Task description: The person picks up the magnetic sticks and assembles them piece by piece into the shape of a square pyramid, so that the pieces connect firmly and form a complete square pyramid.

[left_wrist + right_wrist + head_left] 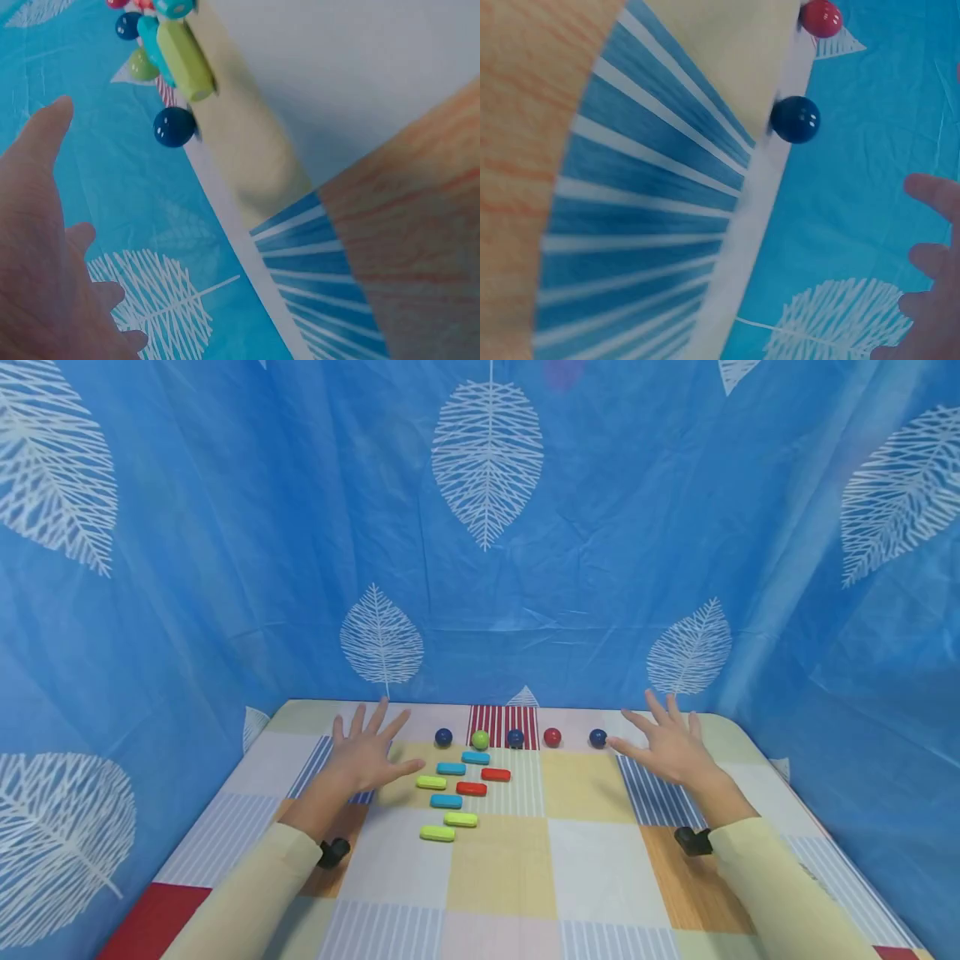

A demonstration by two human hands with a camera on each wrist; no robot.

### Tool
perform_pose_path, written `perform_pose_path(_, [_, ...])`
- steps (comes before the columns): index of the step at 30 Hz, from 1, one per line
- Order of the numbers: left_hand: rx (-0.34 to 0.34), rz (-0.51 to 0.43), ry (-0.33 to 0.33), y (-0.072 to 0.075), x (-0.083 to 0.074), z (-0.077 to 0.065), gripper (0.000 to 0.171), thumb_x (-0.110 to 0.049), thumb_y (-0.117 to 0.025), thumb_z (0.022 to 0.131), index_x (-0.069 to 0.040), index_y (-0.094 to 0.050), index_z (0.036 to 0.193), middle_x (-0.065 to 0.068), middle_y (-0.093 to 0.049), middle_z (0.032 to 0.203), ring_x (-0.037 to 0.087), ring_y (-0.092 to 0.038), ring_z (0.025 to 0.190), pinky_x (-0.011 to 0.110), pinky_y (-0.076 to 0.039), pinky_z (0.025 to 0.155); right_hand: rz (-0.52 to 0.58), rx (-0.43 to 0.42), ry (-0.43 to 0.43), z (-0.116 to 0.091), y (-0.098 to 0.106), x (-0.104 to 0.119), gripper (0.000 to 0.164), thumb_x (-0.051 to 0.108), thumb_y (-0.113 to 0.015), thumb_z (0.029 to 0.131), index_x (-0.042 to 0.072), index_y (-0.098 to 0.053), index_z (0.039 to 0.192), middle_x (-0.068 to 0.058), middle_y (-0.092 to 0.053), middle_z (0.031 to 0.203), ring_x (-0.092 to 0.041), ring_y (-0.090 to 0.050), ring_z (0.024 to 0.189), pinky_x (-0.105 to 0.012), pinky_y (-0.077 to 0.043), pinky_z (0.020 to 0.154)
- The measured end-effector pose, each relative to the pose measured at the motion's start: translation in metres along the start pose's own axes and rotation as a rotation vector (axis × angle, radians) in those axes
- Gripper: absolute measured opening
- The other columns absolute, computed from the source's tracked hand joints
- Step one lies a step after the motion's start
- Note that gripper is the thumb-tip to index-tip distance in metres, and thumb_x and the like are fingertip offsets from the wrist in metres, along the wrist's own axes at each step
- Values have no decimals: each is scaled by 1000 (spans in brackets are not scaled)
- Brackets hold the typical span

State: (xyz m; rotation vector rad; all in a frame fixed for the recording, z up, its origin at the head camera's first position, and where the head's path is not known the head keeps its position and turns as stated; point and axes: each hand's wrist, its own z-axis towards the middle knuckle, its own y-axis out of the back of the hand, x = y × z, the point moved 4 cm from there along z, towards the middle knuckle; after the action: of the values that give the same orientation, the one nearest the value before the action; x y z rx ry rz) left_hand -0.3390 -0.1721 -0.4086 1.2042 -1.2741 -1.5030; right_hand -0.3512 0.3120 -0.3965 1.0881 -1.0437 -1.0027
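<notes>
My left hand [365,760], fingers spread and holding nothing, hovers over the table's left side, left of the blocks. On the other side my right hand [672,747] is likewise spread and bare, its thumb near a dark blue ball [597,738]. Along the back runs a row of balls: a dark blue one [443,737], a green ball [480,740], another dark blue one [515,738] and a red ball [552,737]. In front of them lie long blocks: three blue, one a blue block [446,801], two red, one a red block [471,788], and three yellow-green, one a yellow-green block [437,833].
A patchwork cloth [501,868] covers the table. Blue curtains [525,585] with white leaf prints stand behind the table and at both sides. Black wrist cameras sit at both cuffs, the left camera [334,852] and the right camera [693,841].
</notes>
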Motion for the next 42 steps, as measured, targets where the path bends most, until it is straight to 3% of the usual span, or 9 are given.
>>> perform_pose_path(10, [-19, -85, -76, -16, -17, -15, 97, -70, -65, 85, -27, -27, 163, 16, -12, 173, 51, -10, 156, 78, -9, 118, 92, -110, 63, 1, -18, 4, 81, 63, -59, 95, 13, -41, 157, -28, -18, 168, -55, -9, 154, -79, -9, 116])
perform_pose_path(22, [21, -414, -150, -31, -38, -38, 89, -45, -82, 84, -20, -39, 158, 18, -33, 165, 44, -30, 152, 71, -31, 116, 316, -72, 16, 25, -44, 3, 75, 55, -57, 100, 11, -38, 158, -29, -17, 167, -57, -17, 151, -77, -21, 115])
perform_pose_path(27, [26, -567, -136, -34, -45, -46, 79, -36, -86, 82, -17, -51, 150, 11, -49, 152, 37, -46, 142, 63, -41, 114, 364, -75, -2, 35, -54, 1, 68, 47, -61, 100, 5, -47, 151, -32, -25, 163, -56, -22, 149, -73, -22, 118])
perform_pose_path(30, [30, -623, -126, -35, -48, -49, 69, -32, -88, 81, -15, -60, 141, 8, -57, 140, 33, -54, 132, 58, -47, 109, 396, -77, -15, 39, -57, 0, 65, 43, -63, 100, 3, -49, 149, -33, -30, 160, -54, -26, 148, -69, -29, 117])
perform_pose_path(34, [70, -660, -131, -38, -52, -52, 55, -26, -87, 82, -11, -67, 131, 7, -64, 128, 29, -60, 119, 52, -53, 102, 448, -72, -43, 44, -60, 0, 62, 40, -65, 100, 3, -50, 148, -30, -36, 158, -51, -36, 145, -65, -40, 112])
perform_pose_path(42, [148, -637, -143, -48, -56, -54, 36, -17, -87, 81, -11, -74, 114, 2, -70, 109, 18, -64, 100, 41, -57, 91, 524, -22, -104, 50, -67, 3, 59, 35, -70, 97, 4, -55, 145, -29, -47, 151, -49, -52, 132, -61, -48, 105])
